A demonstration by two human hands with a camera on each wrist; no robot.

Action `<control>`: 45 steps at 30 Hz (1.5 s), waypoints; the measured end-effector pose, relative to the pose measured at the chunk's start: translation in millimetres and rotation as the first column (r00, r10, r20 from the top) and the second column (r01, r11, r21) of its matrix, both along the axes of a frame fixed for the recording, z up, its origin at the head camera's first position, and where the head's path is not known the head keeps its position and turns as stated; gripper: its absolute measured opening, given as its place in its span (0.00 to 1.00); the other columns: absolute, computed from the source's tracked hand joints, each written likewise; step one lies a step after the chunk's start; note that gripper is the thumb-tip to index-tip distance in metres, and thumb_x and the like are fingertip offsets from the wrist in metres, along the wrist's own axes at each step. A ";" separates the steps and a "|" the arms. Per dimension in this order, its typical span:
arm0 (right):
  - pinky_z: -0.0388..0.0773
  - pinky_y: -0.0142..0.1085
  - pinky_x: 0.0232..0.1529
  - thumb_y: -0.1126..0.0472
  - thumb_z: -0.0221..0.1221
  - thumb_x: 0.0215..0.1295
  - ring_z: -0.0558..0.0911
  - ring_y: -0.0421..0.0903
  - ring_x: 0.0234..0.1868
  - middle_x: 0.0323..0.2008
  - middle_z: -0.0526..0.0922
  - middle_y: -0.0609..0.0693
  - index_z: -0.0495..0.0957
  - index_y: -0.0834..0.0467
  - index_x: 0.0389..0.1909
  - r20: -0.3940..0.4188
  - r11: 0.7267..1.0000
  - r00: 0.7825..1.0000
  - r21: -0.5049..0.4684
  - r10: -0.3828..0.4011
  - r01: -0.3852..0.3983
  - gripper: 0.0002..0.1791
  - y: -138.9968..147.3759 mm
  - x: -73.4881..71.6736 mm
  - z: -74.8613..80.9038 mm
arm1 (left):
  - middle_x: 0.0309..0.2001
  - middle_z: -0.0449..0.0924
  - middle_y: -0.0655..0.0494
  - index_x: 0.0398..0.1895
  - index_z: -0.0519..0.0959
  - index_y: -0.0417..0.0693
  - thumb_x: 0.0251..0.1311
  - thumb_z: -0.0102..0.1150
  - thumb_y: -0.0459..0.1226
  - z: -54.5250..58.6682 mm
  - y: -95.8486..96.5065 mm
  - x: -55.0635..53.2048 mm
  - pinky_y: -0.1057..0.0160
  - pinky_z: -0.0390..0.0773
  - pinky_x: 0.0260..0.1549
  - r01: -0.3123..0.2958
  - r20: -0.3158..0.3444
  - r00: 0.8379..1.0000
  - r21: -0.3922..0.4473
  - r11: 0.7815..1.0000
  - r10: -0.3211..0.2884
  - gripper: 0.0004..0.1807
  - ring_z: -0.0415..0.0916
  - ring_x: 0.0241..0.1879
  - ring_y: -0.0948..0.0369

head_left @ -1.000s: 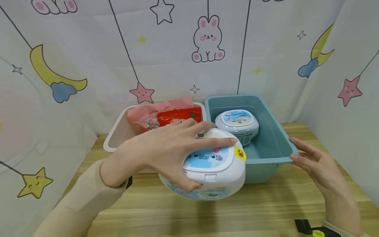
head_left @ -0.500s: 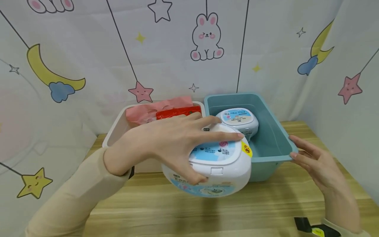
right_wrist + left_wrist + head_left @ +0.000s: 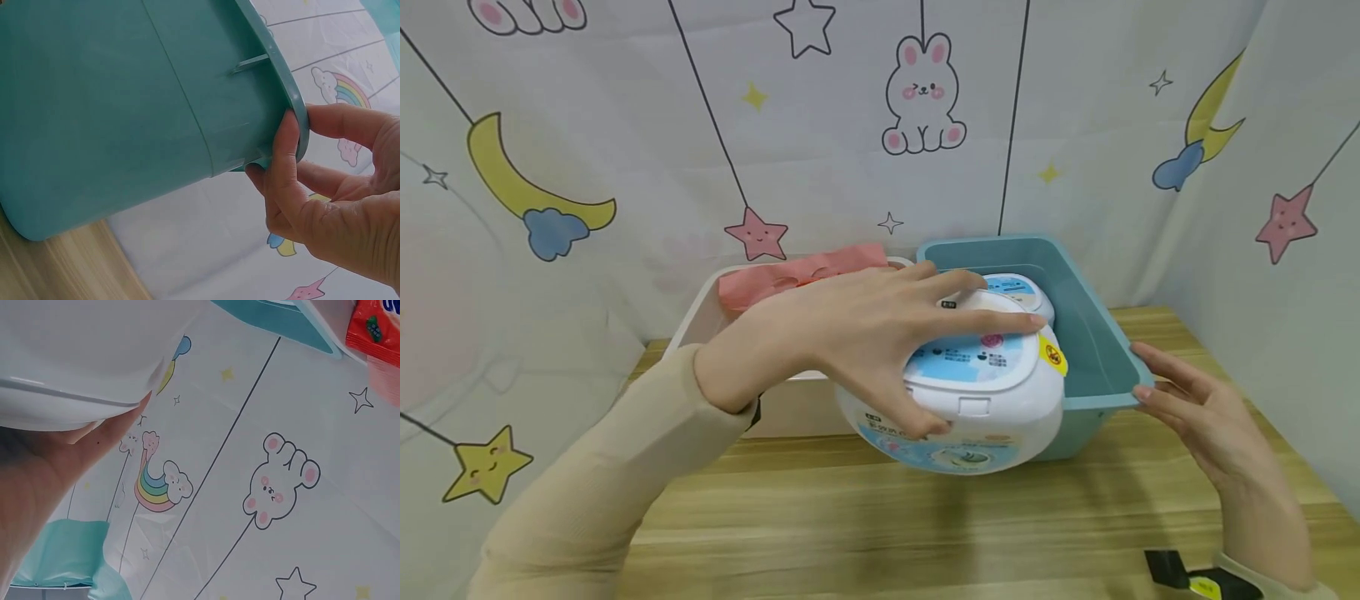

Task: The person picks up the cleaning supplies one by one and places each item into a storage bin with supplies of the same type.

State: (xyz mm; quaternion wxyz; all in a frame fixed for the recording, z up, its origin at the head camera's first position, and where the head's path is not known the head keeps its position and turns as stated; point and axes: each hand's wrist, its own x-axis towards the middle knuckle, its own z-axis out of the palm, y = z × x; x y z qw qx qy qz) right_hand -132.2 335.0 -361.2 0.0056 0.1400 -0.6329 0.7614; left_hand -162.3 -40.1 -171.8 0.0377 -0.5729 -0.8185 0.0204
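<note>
My left hand grips a white lidded plastic tub from above, with fingers over its lid and thumb on the front. Blue and pink labels and a yellow sticker mark the tub, which is in the air before the teal bin. The left wrist view shows the white base of the tub from below. A similar tub sits inside the bin, partly hidden by the held one. At the bin's front right corner, my right hand pinches the rim; the right wrist view shows fingers around that rim.
To the left stands a pale bin with a pink package in it, largely behind my left arm. Both bins rest on a wooden table. A patterned curtain hangs behind and at the sides.
My left hand has carried the white tub rightward and slightly up, covering more of the tub in the teal bin. My right hand stays at the rim.
</note>
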 end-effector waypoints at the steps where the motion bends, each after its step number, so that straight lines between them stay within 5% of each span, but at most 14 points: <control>1: 0.80 0.27 0.48 0.80 0.46 0.66 0.83 0.37 0.44 0.48 0.81 0.47 0.68 0.55 0.67 0.001 1.000 1.000 -0.003 -0.001 0.001 0.30 -0.1 -0.1 -0.1 | 0.68 0.60 0.57 0.73 0.49 0.78 0.43 0.56 0.66 0.4 1.3 -0.8 0.61 0.69 0.47 0.007 0.000 1.000 0.000 1.000 -0.007 0.50 0.67 0.52 0.59; 15: 0.80 0.27 0.47 0.80 0.47 0.66 0.84 0.38 0.44 0.50 0.79 0.46 0.71 0.55 0.65 0.003 1.000 1.000 -0.008 -0.014 0.014 0.30 0.2 -0.3 0.6 | 0.70 0.56 0.57 0.73 0.48 0.79 0.43 0.58 0.65 5.9 13.7 -12.1 0.64 0.71 0.42 -0.005 0.051 0.999 -0.003 1.000 0.005 0.51 0.64 0.54 0.61; 23: 0.80 0.28 0.47 0.79 0.47 0.66 0.84 0.38 0.45 0.52 0.78 0.45 0.71 0.55 0.64 0.009 1.000 1.000 -0.006 -0.018 0.018 0.29 -0.4 -0.2 0.6 | 0.71 0.54 0.59 0.73 0.45 0.83 0.43 0.56 0.68 5.5 23.5 -19.6 0.61 0.72 0.48 -0.056 0.014 0.998 -0.002 0.998 0.056 0.51 0.61 0.63 0.58; 33: 0.80 0.26 0.47 0.79 0.47 0.67 0.83 0.36 0.44 0.51 0.79 0.45 0.70 0.54 0.65 0.018 1.000 1.000 0.006 -0.016 0.016 0.29 -1.6 0.1 2.4 | 0.70 0.55 0.60 0.73 0.44 0.83 0.44 0.52 0.70 0.2 40.0 -27.9 0.64 0.72 0.40 -0.130 -0.031 0.991 0.042 0.991 0.131 0.50 0.65 0.53 0.62; 45: 0.79 0.25 0.47 0.78 0.47 0.67 0.83 0.36 0.45 0.49 0.80 0.44 0.70 0.52 0.65 0.022 0.999 0.999 0.027 -0.032 0.032 0.29 -0.8 1.3 2.2 | 0.72 0.53 0.64 0.72 0.39 0.88 0.45 0.49 0.72 -0.9 57.0 -36.5 0.66 0.73 0.37 -0.236 -0.025 0.972 0.006 0.972 0.236 0.49 0.65 0.54 0.64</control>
